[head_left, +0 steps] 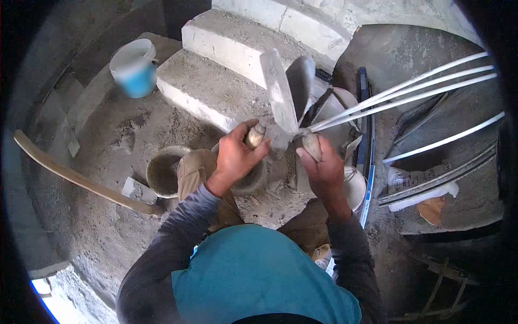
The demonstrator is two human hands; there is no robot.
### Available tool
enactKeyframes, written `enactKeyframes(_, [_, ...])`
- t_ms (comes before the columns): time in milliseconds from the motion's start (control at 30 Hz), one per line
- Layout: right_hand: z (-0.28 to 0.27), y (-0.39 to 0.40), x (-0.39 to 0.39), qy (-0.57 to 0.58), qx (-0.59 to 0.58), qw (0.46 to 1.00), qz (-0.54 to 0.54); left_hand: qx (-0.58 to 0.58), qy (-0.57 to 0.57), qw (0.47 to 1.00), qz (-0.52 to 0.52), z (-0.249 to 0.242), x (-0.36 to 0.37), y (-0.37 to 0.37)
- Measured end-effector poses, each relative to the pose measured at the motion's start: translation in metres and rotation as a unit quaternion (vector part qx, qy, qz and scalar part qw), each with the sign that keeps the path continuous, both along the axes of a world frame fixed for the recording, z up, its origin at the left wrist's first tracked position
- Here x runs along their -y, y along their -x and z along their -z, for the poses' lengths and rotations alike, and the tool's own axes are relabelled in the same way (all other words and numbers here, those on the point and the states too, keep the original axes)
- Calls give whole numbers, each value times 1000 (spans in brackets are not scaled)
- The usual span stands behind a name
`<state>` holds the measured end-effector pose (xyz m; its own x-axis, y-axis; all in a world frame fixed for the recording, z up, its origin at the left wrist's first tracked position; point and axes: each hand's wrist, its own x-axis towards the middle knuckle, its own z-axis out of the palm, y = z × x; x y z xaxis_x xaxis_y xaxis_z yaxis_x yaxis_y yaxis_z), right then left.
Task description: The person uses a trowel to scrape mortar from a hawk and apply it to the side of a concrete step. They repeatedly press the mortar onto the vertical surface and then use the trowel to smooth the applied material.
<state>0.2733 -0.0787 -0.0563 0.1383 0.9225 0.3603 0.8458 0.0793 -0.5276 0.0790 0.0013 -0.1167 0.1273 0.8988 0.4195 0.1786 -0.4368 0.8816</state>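
My left hand [235, 156] is closed round a short, pale wooden handle [256, 136], with the thumb along its side. To the right, my right hand [325, 170] grips the worn, mortar-smeared handle of a trowel [311, 147]. Just beyond both hands a long, light-grey flat blade [278, 92] stands steeply up, and a darker metal blade [302, 81] rises close behind it. Which blade belongs to which handle I cannot tell. Below my left hand, partly hidden by it, is a grey bucket [253, 181].
Dusty concrete steps [216, 81] climb ahead. A white-and-blue bucket [135, 73] stands at the upper left, another grey bucket [154, 170] by my left knee. A curved wooden strip [81, 177] lies left. White rods [410, 89] and a blue-edged bar [368, 191] lie right.
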Motion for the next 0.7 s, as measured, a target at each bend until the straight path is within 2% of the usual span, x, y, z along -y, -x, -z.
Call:
enactKeyframes(33, [5, -3, -1, -12, -57, 998, -5, -20, -30, 999, -8, 7, -3, 1])
enactKeyframes(100, [-5, 4, 3, -21, -84, 996, 9, -43, -55, 997, -15, 11, -4, 5])
enactKeyframes(167, [-13, 7, 9, -29, -99, 994, 29, -120, -128, 983, -52, 11, -5, 5])
enactKeyframes(300, [-20, 5, 13, -30, -91, 995, -12, -152, -82, 984, -39, -3, -3, 6])
enactKeyframes(367, [-16, 4, 13, -140, -119, 982, -45, -228, -36, 972, -52, -6, -2, 5])
enactKeyframes(400, [-14, -2, 17, -144, -93, 984, -46, -228, -33, 971, -54, -4, -2, 6])
enactKeyframes(467, [-13, -4, 12, -210, -26, 974, -82, -253, -93, 960, -71, -1, -5, 9])
enactKeyframes(533, [-26, -3, 10, -83, 79, 990, -76, -250, -125, 957, -77, -2, -5, 11])
enactKeyframes(567, [-27, -2, 6, 26, 116, 991, -52, -246, -157, 953, -82, -2, -5, 12])
enactKeyframes(700, [-32, 0, 2, 58, 55, 996, -38, -273, -143, 947, -97, -1, -9, 14])
